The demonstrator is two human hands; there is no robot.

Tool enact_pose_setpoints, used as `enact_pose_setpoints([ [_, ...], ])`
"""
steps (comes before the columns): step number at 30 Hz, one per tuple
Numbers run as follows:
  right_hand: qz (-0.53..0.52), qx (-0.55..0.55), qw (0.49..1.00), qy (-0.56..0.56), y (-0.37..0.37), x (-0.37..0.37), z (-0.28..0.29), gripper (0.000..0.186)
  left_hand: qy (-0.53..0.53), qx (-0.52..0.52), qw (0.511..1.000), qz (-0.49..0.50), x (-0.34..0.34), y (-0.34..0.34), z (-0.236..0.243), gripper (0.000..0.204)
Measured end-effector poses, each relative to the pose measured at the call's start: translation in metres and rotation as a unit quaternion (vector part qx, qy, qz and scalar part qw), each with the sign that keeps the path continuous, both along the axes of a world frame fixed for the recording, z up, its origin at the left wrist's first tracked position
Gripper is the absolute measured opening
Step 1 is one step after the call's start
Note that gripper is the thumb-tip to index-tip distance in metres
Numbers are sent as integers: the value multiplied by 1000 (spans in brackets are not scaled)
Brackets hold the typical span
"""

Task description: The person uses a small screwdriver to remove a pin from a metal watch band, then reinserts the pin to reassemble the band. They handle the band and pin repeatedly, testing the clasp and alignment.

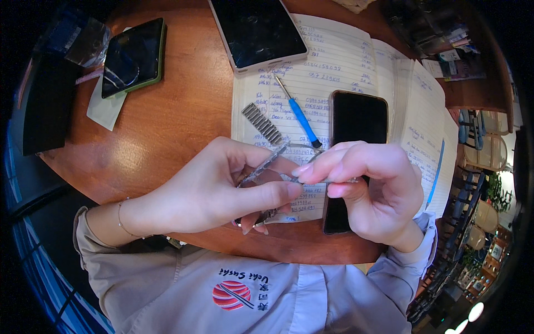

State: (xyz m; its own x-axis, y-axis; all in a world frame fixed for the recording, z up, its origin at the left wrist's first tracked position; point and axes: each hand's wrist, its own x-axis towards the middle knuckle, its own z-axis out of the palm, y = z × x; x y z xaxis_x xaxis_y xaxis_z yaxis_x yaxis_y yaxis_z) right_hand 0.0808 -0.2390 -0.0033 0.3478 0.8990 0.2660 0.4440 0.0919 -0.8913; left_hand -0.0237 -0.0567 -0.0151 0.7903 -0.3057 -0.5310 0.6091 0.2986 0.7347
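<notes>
Between my two hands is a metal watch strap (268,162), bent in a loop; its lower part is partly hidden behind my left fingers. My left hand (239,186) is closed around it, with the thumb pressed along the near side. The fingertips of my right hand (378,183) pinch a thin metal part at the loop's right end. Just beyond my left hand, a separate length of metal strap links (262,123) lies on the open notebook (347,72). Beside those links rests a small screwdriver with a blue handle (303,119), its tip pointing away from me.
A black-screened phone (359,117) lies on the notebook, partly behind my right hand. A tablet-like device with a pale edge (261,33) overlaps the page at the back. Another phone in a green case (133,58) sits on paper at the left of the wooden table (183,111).
</notes>
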Motion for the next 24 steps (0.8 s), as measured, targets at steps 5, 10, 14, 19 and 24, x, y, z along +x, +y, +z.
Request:
enact_pose_setpoints([
  [5, 6, 0, 1000, -18, 1, 1, -1, 13, 6, -7, 1000, -4, 1, 0, -1, 28],
  [10, -3, -11, 1000, -15, 2, 0, -2, 11, 5, 17, 1000, -25, 2, 3, 0, 28],
  [14, -99, 52, 994, 13, 6, -10, -13, 12, 21, 10, 999, -22, 2, 2, -1, 28],
  [19, -105, 60, 993, 18, 5, -9, -14, 14, 37, 4, 999, -18, 2, 1, -2, 30],
  [24, -17, -14, 1000, -11, 2, -1, -1, 8, 31, -2, 999, -20, 2, 1, -1, 30],
])
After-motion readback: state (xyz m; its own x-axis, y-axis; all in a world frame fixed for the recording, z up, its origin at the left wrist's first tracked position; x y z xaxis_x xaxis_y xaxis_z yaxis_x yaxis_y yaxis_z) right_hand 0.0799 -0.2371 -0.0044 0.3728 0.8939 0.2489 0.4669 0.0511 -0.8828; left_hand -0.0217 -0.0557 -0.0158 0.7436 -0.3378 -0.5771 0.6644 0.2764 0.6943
